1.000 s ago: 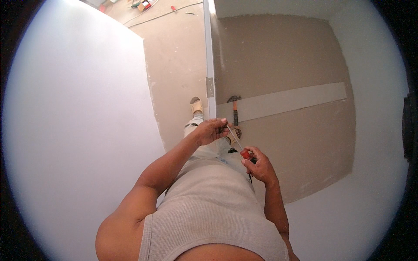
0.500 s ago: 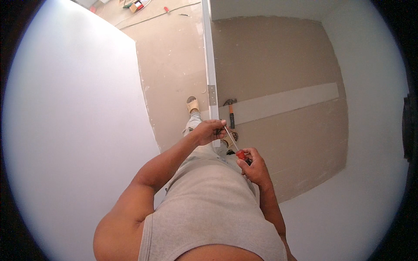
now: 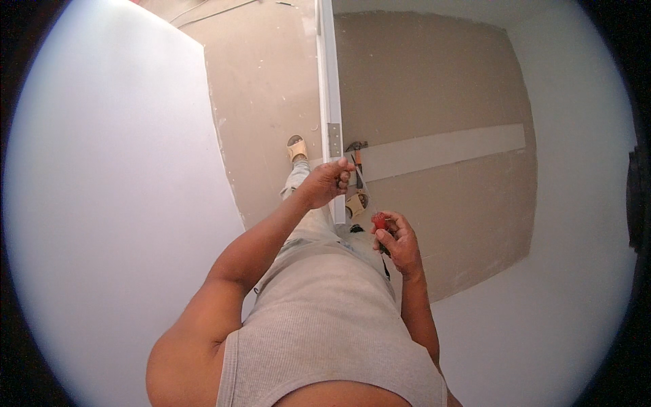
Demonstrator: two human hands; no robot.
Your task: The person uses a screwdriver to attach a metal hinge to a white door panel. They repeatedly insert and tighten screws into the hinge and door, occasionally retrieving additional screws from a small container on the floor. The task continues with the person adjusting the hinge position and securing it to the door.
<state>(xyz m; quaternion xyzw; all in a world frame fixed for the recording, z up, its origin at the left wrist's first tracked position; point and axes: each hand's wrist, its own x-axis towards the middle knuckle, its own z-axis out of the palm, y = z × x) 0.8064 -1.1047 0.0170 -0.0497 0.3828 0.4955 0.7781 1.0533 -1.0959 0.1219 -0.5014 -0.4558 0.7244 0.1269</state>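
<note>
My right hand is wrapped round the red and black handle of a screwdriver, whose thin shaft slants up and away to the left. Near the shaft's far end, my left hand is closed, thumb and fingers pinched together. Whatever sits between those fingertips is too small to make out. Just left of the shaft stands the narrow white edge of a door, running away from me. A metal hinge plate with holes is set on that edge, a little beyond my left hand.
On the floor right of the door edge lies a hammer with an orange and black handle. My sandalled feet straddle the door edge. A pale strip crosses the brown floor. White walls rise left and right; a cable lies far left.
My left hand has moved up and away, closer to the hinge plate. The right hand has lifted slightly with the screwdriver, and the view has tilted a little.
</note>
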